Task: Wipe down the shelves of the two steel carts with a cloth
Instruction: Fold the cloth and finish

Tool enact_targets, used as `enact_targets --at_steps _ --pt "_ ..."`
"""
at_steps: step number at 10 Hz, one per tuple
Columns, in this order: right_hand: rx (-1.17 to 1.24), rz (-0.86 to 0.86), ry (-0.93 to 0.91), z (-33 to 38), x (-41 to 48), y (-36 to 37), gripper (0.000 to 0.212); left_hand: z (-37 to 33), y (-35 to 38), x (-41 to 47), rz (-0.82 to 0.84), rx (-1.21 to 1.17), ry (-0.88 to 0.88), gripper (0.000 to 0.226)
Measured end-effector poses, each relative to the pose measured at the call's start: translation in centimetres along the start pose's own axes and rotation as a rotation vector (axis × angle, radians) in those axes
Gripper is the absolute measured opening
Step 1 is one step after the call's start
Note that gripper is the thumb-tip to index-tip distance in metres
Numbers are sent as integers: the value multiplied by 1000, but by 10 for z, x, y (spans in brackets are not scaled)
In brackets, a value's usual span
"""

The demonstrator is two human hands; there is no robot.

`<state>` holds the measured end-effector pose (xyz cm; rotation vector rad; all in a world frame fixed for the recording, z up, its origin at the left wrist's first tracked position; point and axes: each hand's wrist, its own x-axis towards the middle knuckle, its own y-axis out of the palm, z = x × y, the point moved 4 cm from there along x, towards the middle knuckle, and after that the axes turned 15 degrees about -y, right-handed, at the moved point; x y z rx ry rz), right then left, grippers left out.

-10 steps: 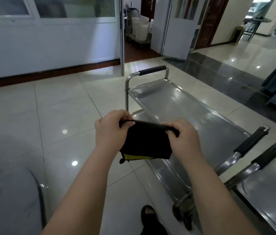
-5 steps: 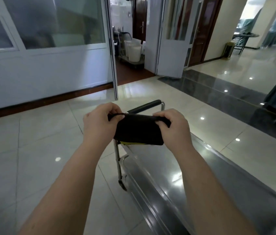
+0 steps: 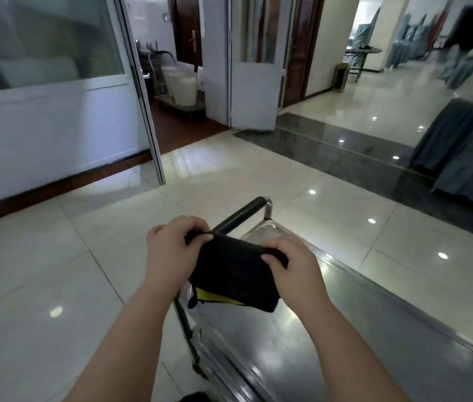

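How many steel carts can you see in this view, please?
2. One steel cart stands just below the held cloth; a second cart, carrying white buckets, stands beyond the open doorway. More may lie out of frame.

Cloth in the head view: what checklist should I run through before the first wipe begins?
1. Grip on cloth: ok; left hand and right hand both hold its top edge.
2. Fold: ok; a compact black pad, with yellow showing at the bottom.
3. Contact with top shelf: not ok; the cloth appears to be held above the steel.
4. Position: ok; the cart lies directly below the hands, its handle at the far end.
5. Second cart in view: not ok; only one shows.
6. Lower shelves: cannot tell; hidden under the top one.
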<state>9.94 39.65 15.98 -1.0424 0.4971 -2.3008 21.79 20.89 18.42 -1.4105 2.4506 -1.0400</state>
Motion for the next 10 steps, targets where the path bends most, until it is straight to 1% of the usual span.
enact_targets --at_steps 1,2,3,4,5,6,7,8,9,10 --pt "31 -20 100 -26 18 42 30 35 22 57 155 -50 -16 23" --pt "54 -28 233 -42 36 76 27 56 31 111 308 -42 8 29" --pt "41 -54 277 -50 67 105 25 72 30 165 377 -24 41 25" --pt "-23 -70 271 -62 108 128 23 79 37 223 448 -11 84 16" --pt "-79 -47 367 -88 137 150 21 87 69 268 559 4 79 17" --pt "-141 -48 532 -121 144 163 20 100 115 285 669 53 46 15" --pt "-211 -75 620 -147 143 162 19 107 160 291 743 93 79 8" --pt "-271 -135 663 -161 145 157 30 101 191 302 721 134 140 3" --pt "-253 -208 720 -178 140 158 34 97 220 305 749 168 158 2" --pt "-235 -126 812 -189 129 169 18 101 236 294 782 274 148 13"
